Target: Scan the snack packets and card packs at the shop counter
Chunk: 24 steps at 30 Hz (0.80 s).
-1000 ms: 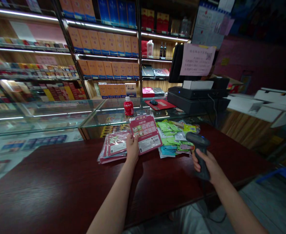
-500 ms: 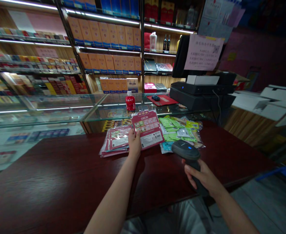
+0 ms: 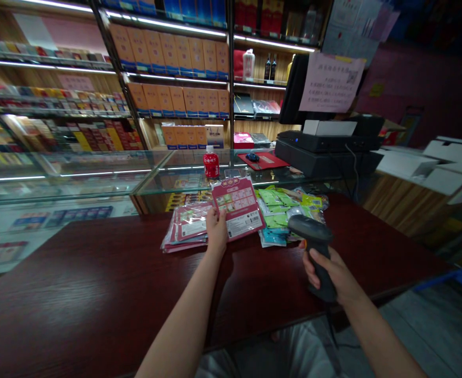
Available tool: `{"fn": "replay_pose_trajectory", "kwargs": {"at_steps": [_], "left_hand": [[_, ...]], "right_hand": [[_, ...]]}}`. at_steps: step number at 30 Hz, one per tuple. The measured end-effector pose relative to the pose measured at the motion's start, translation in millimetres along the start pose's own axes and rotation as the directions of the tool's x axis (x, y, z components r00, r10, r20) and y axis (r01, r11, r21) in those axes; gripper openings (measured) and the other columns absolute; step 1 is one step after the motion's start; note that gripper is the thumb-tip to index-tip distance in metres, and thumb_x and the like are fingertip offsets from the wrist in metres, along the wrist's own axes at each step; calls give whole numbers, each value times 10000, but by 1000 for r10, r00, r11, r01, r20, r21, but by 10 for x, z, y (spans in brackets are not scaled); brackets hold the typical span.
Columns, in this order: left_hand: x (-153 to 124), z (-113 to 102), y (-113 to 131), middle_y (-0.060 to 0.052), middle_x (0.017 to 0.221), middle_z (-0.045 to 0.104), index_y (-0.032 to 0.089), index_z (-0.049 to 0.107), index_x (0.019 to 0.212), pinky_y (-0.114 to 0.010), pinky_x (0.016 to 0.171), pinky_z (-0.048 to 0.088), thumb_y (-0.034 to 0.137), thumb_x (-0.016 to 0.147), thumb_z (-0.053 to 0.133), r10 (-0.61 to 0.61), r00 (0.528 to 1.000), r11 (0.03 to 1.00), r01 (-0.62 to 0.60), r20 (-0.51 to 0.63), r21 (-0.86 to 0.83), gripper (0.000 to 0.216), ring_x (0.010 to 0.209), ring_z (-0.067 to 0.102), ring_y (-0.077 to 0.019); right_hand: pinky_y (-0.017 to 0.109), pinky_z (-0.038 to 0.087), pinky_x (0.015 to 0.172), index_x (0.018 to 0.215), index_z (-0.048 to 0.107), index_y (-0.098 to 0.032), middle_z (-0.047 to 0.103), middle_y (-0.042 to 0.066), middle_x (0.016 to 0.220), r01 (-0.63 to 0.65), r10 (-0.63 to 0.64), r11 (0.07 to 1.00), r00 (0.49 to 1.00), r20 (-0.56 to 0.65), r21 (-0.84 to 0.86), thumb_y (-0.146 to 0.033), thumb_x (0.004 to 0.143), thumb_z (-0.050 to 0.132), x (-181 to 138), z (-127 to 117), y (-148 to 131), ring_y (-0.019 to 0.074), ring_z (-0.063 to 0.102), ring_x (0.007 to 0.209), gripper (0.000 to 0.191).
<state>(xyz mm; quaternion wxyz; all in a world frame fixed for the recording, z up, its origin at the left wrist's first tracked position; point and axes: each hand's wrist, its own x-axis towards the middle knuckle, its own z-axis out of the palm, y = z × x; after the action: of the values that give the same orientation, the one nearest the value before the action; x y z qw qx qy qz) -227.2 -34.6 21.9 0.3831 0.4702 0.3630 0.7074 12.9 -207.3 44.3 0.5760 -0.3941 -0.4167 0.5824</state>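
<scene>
My left hand (image 3: 217, 231) is closed on the lower left edge of a flat pink package (image 3: 239, 207) in clear plastic, its printed side with a barcode facing me. Beside that hand, on its left, lies a stack of similar pink packages (image 3: 187, 226). My right hand (image 3: 327, 270) is wrapped round the handle of a dark barcode scanner (image 3: 312, 231), whose head points left, towards the pink package. Behind the scanner is a pile of small green, blue and yellow packets (image 3: 278, 207), partly hidden by it.
A dark red wooden table (image 3: 97, 294) spreads in front of me. Beyond it stands a glass counter (image 3: 168, 176) with a red bottle (image 3: 211, 163), a red mouse pad (image 3: 264, 160) and a monitor with a paper sign (image 3: 331, 83). White boxes (image 3: 447, 168) stand at the right.
The scanner has moved slightly right and its head has turned more to the left; the blue light on its top no longer shows. My left hand and the package stay nearly still.
</scene>
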Motion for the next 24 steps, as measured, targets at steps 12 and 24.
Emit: {"fn": "replay_pose_trajectory", "kwargs": {"at_steps": [12, 24], "left_hand": [[-14, -46, 89, -18, 867, 667, 187, 525, 920, -341, 789, 525, 452, 758, 632, -111, 993, 993, 109, -47, -46, 328, 797, 652, -166], [-189, 123, 294, -6, 738, 687, 175, 561, 884, -345, 730, 560, 423, 638, 789, -422, 882, 860, 463, 210, -214, 418, 717, 682, -188]], "right_hand": [[99, 367, 364, 959, 579, -180, 392, -69, 607, 101, -105, 869, 994, -19, 484, -398, 800, 667, 621, -607, -142, 34, 337, 414, 283], [135, 428, 382, 1000, 504, -154, 465, -55, 600, 73, -46, 713, 997, -58, 697, -249, 797, 637, 717, -840, 45, 53, 446, 426, 260]]}}
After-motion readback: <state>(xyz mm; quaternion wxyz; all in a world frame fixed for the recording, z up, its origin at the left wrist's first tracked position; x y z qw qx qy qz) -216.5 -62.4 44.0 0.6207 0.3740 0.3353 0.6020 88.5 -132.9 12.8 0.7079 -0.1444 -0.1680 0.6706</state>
